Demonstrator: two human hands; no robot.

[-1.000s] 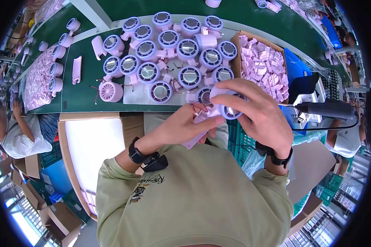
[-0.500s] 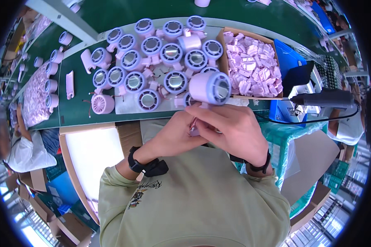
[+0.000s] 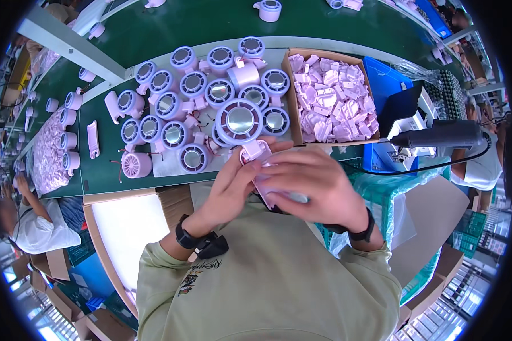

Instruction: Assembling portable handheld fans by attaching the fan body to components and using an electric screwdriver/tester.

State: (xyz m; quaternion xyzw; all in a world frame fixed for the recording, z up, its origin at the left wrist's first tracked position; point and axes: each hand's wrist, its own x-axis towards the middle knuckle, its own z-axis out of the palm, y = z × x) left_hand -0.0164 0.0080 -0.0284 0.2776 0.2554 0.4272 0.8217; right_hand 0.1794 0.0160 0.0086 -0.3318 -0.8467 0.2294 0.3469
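Both my hands hold one pale purple handheld fan [image 3: 242,125] close to my chest, its round head with a silver centre facing up. My left hand [image 3: 233,184] grips the handle from the left, and my right hand [image 3: 313,184] wraps over the handle from the right. Beyond the fan, several similar fan heads [image 3: 210,94] lie packed together on the green bench [image 3: 125,34]. A black watch sits on each wrist.
A cardboard box of small purple parts [image 3: 333,105] stands right of the fans. A black electric screwdriver [image 3: 438,135] hangs above a blue bin at the right. An open cardboard carton [image 3: 125,233] sits at lower left. Another person [image 3: 25,224] works at the far left.
The fan has turned in my hands, from facing me near the bench edge to head up and handle down. Both hands have closed further over the handle and shifted slightly left.
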